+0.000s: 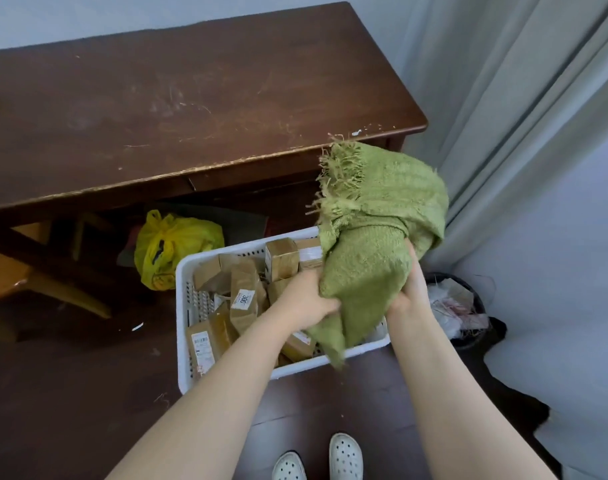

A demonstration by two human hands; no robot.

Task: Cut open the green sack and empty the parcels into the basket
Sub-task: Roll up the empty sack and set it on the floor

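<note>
The green woven sack (pixel 375 230) is bunched up above the right side of the white plastic basket (pixel 186 268), its frayed cut edge pointing up and left. My left hand (pixel 304 301) grips the sack's lower left fold. My right hand (pixel 411 289) grips its right side from below. The basket stands on the dark floor and holds several brown taped parcels (pixel 243 289) with white labels. The sack hides the basket's far right corner.
A dark wooden table (pixel 178 109) stands behind the basket. A yellow plastic bag (pixel 171 244) lies under it. A black bin (pixel 458 306) with rubbish sits right of the basket, below grey curtains (pixel 524 98). My white shoes (pixel 346 457) are at the bottom.
</note>
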